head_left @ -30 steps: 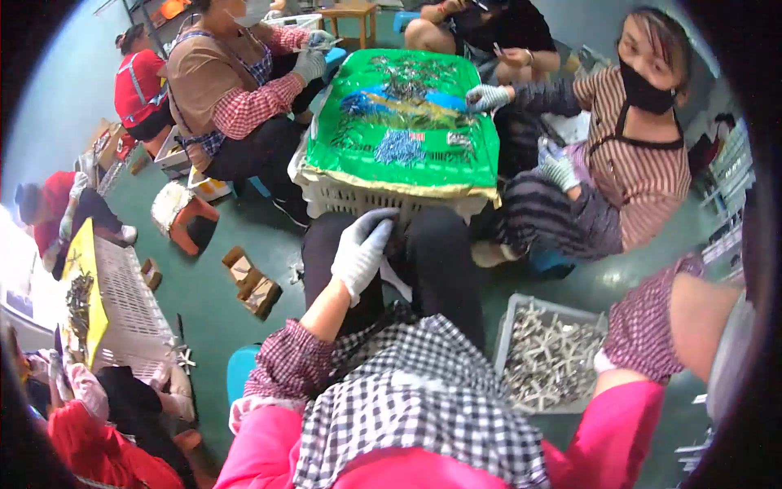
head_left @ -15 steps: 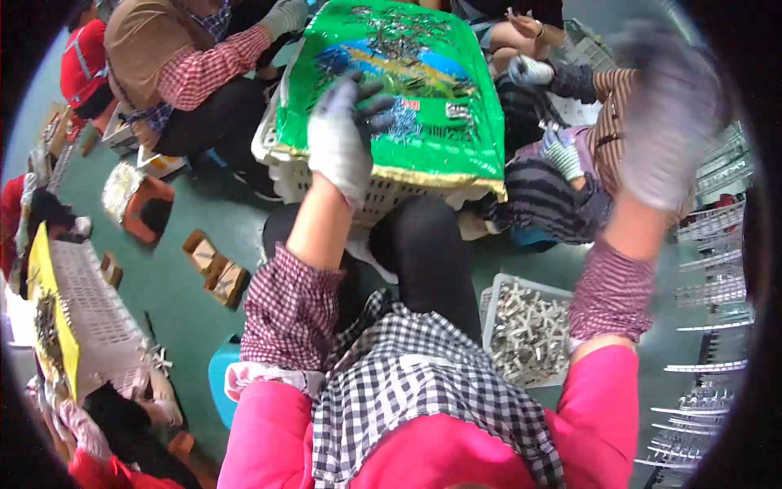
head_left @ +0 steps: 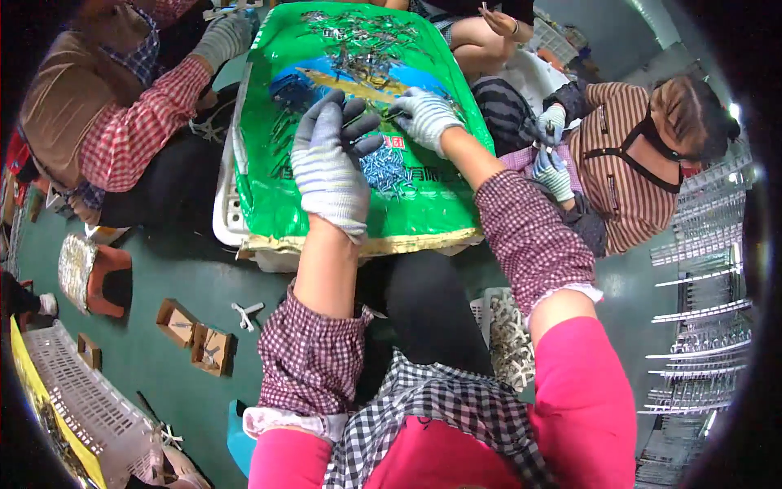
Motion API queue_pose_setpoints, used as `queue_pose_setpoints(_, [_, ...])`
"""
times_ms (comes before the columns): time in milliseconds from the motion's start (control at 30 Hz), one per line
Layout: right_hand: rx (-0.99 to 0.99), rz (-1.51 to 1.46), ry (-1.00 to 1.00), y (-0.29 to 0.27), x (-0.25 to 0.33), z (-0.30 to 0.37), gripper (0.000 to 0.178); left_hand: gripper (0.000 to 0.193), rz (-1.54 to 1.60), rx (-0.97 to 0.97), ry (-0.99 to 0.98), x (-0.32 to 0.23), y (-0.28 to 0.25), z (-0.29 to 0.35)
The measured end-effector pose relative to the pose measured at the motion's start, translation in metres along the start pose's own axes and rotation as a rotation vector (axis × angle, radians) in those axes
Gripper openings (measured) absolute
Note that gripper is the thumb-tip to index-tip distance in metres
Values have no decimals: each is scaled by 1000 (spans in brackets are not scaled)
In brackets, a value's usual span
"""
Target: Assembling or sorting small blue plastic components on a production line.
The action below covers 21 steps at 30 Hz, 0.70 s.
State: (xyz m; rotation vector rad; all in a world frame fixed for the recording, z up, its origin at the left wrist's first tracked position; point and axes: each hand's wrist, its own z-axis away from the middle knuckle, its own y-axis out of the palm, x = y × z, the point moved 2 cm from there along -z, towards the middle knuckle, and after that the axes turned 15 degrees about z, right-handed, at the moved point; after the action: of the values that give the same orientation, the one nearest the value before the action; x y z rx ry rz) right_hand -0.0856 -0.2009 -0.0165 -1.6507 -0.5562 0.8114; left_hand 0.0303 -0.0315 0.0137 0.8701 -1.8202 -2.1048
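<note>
Likely picking metal parts (head_left: 364, 68) — right hand (head_left: 425, 119) mid green sheet (head_left: 440, 197), pinch can't tell; left hand (head_left: 330, 175) nearer its front edge, fingers loosely spread. Next needs one-piece grip.

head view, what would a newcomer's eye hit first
The bright green sheet, upper middle, stands out first. Over it are the gloved left hand and, farther right, the gloved right hand. A heap of small blue pieces lies on it, just right of the left hand.

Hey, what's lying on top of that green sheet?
On the green sheet: a heap of small blue pieces and scattered dark parts. The left hand and right hand hide whatever lies behind them.
</note>
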Motion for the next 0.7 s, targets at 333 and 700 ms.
queue_pose_setpoints(333, [38,-182,-187,14,-24,-29,25,37,-109,-9,-37,6,-3,-4])
queue_pose_setpoints(700, [-91,-895,-316,-28,-21,8,20,34,-657,-98,-300,49,-5,-13])
